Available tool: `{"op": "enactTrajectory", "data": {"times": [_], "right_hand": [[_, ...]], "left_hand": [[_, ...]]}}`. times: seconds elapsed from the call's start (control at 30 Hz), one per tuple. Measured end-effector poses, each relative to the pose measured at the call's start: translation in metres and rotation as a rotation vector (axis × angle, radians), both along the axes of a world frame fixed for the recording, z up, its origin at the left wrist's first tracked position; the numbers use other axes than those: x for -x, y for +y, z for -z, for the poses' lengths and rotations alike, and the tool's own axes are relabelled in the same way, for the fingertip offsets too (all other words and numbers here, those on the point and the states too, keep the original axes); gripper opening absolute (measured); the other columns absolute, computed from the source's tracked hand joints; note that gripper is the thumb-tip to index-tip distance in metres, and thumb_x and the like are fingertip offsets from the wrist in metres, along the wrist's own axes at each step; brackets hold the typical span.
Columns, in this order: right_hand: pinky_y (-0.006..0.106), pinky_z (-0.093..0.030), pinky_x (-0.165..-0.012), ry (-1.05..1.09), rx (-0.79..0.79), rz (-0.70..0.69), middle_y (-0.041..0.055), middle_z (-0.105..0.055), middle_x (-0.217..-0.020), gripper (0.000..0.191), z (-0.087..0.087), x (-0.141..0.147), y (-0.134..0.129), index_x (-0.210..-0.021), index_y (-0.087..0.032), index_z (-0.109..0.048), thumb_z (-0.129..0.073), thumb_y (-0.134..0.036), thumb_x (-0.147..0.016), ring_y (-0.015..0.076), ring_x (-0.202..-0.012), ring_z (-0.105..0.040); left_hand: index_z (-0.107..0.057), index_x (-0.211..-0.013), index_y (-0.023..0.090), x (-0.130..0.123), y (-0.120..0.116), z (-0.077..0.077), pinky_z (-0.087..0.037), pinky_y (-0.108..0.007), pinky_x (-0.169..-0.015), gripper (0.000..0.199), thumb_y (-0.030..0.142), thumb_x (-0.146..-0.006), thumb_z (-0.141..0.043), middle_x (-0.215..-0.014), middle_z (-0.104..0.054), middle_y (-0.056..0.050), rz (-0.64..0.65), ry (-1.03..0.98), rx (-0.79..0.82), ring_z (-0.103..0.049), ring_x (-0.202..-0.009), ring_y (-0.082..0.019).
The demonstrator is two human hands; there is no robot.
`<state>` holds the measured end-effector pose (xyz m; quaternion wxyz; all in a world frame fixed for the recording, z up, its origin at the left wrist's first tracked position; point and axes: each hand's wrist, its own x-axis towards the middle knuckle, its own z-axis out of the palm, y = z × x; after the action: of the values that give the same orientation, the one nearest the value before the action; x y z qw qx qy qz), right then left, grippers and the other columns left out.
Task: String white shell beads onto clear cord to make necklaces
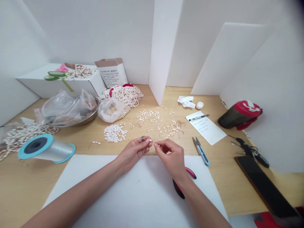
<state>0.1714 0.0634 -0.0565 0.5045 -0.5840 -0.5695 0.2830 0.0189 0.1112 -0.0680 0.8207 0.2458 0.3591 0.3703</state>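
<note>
My left hand (136,151), with a ring on one finger, pinches a small white bead (150,140) between thumb and forefinger above the near edge of the bead piles. Close beside it on the right, my right hand (170,153) has thumb and forefinger pressed together; whatever they hold is too small to make out. A pile of white shell-like beads (115,132) lies beyond my left hand, and tan starfish-shaped pieces (169,129) lie beyond my right. Pliers with red and black handles (178,189) rest on the white sheet (133,196), partly hidden under my right forearm.
Left are a spool of clear line (53,150), a metal bowl of plastic bags (95,109), an open bead bag (111,110) and bead strands (129,95). Right are blue thread snips (201,152), a written note (206,128), a bottle (234,115), keys (251,150) and a phone (263,186).
</note>
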Motion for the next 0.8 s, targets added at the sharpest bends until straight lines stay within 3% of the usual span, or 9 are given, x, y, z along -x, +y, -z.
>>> {"op": "enactTrajectory", "data": {"times": [0.43,0.8], "right_hand": [[0.024,-0.041,-0.054,-0.019,0.041,0.003,-0.0006,-0.06,-0.063,0.009,0.0023,0.0003,0.0007,-0.076,-0.02,-0.07,-0.062,-0.025,-0.078,0.0119,-0.055,-0.05],[0.024,-0.04,-0.051,0.144,0.166,-0.005,0.0002,-0.061,-0.062,0.013,0.0053,-0.0011,0.0033,-0.074,-0.019,-0.07,-0.064,-0.03,-0.076,0.0124,-0.054,-0.05]], "left_hand": [[-0.063,-0.086,0.013,-0.0011,-0.0013,0.0016,-0.048,-0.013,-0.067,0.015,0.017,-0.075,-0.072,-0.079,-0.066,-0.002,0.026,0.033,-0.073,-0.062,-0.075,-0.006],[-0.066,-0.088,0.016,-0.0026,-0.0005,0.0039,-0.044,-0.019,-0.07,0.024,0.027,-0.069,-0.076,-0.081,-0.069,-0.003,-0.014,0.218,-0.236,-0.061,-0.077,-0.011]]}}
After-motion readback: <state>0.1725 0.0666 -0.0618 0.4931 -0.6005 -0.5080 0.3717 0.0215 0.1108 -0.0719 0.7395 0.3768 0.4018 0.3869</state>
